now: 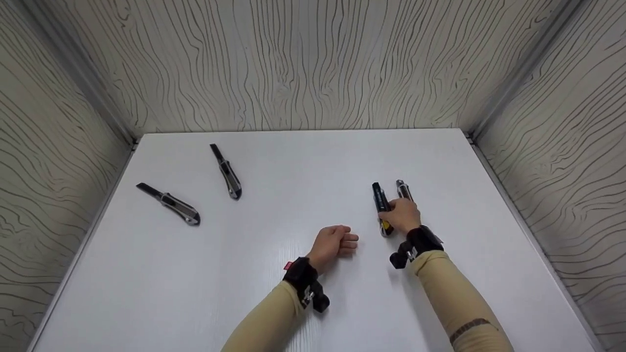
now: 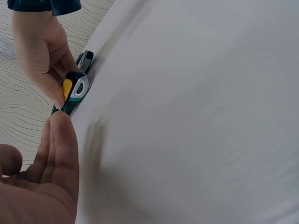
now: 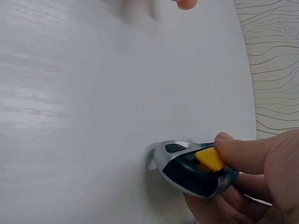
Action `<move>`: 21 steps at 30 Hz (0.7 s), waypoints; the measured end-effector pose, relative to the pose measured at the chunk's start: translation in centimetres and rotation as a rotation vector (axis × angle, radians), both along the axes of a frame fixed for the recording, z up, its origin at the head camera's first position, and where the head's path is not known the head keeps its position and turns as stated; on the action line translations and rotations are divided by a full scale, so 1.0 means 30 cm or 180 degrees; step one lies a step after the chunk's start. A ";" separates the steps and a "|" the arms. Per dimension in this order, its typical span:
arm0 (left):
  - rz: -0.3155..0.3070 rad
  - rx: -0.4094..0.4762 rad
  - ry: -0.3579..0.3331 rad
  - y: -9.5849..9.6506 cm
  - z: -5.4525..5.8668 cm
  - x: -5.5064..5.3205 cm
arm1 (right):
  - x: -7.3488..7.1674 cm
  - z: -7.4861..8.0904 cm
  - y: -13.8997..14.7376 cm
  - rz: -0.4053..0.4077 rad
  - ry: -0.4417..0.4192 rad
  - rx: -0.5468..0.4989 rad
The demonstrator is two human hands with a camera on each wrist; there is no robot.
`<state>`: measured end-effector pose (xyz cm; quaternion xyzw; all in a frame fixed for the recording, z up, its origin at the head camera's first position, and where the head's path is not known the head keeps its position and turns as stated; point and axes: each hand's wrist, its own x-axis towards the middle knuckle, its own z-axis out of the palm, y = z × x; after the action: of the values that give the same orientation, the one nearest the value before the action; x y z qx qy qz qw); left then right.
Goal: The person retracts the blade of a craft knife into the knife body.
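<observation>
My right hand (image 1: 404,215) pinches a dark utility knife (image 1: 381,205) between thumb and fingers; its blade end points away from me. In the right wrist view, the knife (image 3: 189,170) shows a silver-rimmed butt and a yellow part under the thumb. Just right of it another utility knife (image 1: 403,189), greyish, lies partly hidden by the hand. Left of these, my left hand (image 1: 334,245) is held near the table with fingers loosely bent and nothing in them. From the left wrist view, the left hand (image 2: 58,163) appears below the held knife, apart from any object.
Two grey-and-black utility knives lie on the left of the white table (image 1: 274,195): one knife (image 1: 227,172) farther back, another knife (image 1: 171,204) nearer the left edge. Wood-patterned panels (image 1: 293,63) enclose the table at the back and sides.
</observation>
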<state>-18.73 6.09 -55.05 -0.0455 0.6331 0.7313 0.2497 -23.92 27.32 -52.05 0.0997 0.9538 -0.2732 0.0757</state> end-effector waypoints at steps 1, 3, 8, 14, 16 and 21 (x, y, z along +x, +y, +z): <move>0.0001 -0.0007 0.0011 -0.002 0.001 0.000 | 0.000 0.001 0.001 -0.0013 -0.0012 0.0043; -0.0019 -0.0045 0.0045 -0.006 0.000 0.000 | 0.003 0.002 0.002 -0.0030 -0.0030 0.0121; -0.0027 -0.0047 0.0093 -0.015 -0.002 0.001 | 0.011 0.002 0.001 -0.0076 0.0038 0.0261; 0.0002 -0.0038 0.0084 -0.033 -0.003 0.002 | 0.024 -0.007 -0.004 -0.0113 0.0238 0.0341; 0.0011 -0.0057 0.0097 -0.041 -0.006 0.000 | 0.028 -0.010 -0.005 -0.0141 0.0298 0.0380; 0.0030 -0.0043 0.0117 -0.066 -0.007 -0.005 | 0.032 -0.011 -0.008 -0.0225 0.0415 0.0551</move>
<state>-18.88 4.11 -55.26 -0.0367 0.6423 0.7289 0.2342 -22.95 27.08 -52.38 0.1214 0.9726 -0.1982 -0.0052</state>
